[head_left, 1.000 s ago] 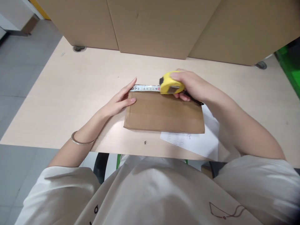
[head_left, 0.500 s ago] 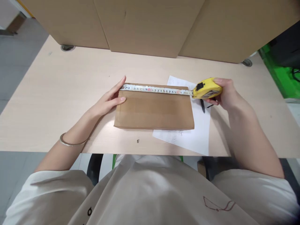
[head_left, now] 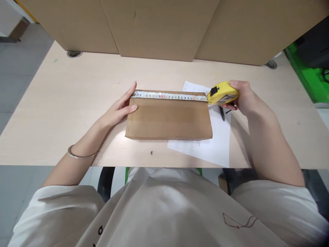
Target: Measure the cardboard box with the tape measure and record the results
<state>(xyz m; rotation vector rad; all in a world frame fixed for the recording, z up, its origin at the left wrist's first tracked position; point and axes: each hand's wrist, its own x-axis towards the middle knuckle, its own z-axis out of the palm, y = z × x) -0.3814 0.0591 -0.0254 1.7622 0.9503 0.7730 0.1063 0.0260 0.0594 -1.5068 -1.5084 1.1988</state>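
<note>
A closed brown cardboard box (head_left: pixel 169 118) lies on the table in front of me. The white blade (head_left: pixel 169 96) of a tape measure stretches along the box's far edge, its numbers facing up. My left hand (head_left: pixel 122 105) grips the box's left end, thumb on the top face and fingers by the blade's tip; whether they pinch the tip I cannot tell. Wrapped in my right hand (head_left: pixel 243 97) is the yellow tape measure case (head_left: pixel 223 92), at the box's far right corner. Its lower fingers are partly hidden behind the case.
Under the box's right side lies a sheet of paper (head_left: pixel 218 137) with writing, and a black pen (head_left: pixel 222 113) rests on it. Tall cardboard panels (head_left: pixel 159 31) stand along the table's back. A small dark mark (head_left: pixel 151 152) shows near the front edge.
The tape measure case has shifted slightly left with my right hand, closer to the box's corner, and a little less blade shows. My left hand keeps its place on the box.
</note>
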